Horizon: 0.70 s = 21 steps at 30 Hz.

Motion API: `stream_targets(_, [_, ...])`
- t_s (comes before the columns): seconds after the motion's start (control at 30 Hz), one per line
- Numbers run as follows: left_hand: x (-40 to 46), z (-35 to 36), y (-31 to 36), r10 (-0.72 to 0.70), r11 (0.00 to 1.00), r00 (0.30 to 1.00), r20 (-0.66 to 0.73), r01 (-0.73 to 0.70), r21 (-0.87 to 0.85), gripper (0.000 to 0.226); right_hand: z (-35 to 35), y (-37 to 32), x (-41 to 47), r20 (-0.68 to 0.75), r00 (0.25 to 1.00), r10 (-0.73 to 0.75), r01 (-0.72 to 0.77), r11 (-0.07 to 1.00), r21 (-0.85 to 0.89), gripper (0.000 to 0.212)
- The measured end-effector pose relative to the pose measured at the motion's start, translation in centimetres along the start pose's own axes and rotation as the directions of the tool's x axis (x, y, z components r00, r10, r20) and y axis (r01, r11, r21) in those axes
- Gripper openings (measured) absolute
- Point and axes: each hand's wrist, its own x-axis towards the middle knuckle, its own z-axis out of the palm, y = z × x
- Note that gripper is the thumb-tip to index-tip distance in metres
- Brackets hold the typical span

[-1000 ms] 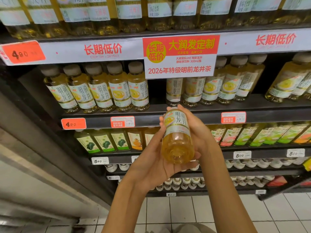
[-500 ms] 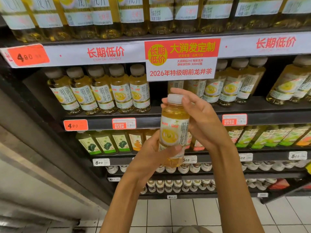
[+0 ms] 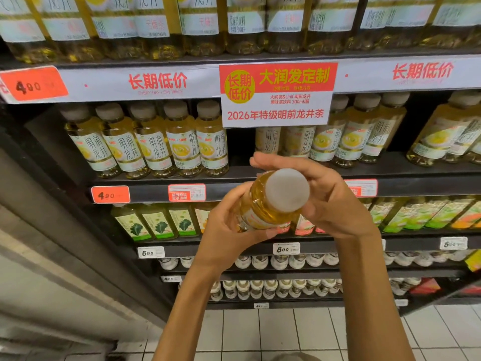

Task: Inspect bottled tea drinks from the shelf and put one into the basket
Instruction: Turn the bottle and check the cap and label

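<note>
I hold one yellow tea bottle point(image 3: 265, 204) in front of the shelf, tipped so its pale grey cap faces me. My left hand point(image 3: 226, 230) grips the lower body and label from the left and below. My right hand point(image 3: 330, 196) curls round the neck and cap from the right, fingers over the top. Matching tea bottles point(image 3: 182, 142) stand in a row on the shelf point(image 3: 416, 183) behind. No basket is in view.
More tea bottles fill the top shelf point(image 3: 234, 27). Green-labelled drinks point(image 3: 158, 222) and small white-capped bottles point(image 3: 260, 287) sit on lower shelves. A red and white promo sign point(image 3: 277, 95) hangs above my hands. White tiled floor point(image 3: 260, 334) lies below; a grey panel point(image 3: 52, 256) runs at left.
The bottle went from bottom facing me, to upright with label showing, to cap tilted toward me. Both hands kept hold and turned it.
</note>
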Motion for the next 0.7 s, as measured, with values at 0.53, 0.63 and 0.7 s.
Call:
stream_targets(0.53, [-0.2, 0.7, -0.7, -0.333, 0.943, 0.939, 0.079, 0.332, 0.034, 0.037, 0.1, 2.2, 1.5, -0.528, 0.814, 0.244, -0.146, 0.964, 0.221, 0.038])
stream_targets(0.63, [0.1, 1.3, -0.9, -0.332, 0.942, 0.943, 0.014, 0.331, 0.049, 0.041, 0.2, 2.3, 1.8, -0.581, 0.780, 0.233, -0.183, 0.973, 0.144, 0.041])
stream_targets(0.7, [0.2, 1.6, -1.2, -0.353, 0.935, 0.935, -0.027, 0.354, 0.008, 0.051, 0.2, 2.4, 1.9, -0.561, 0.790, 0.247, -0.189, 0.969, 0.160, 0.042])
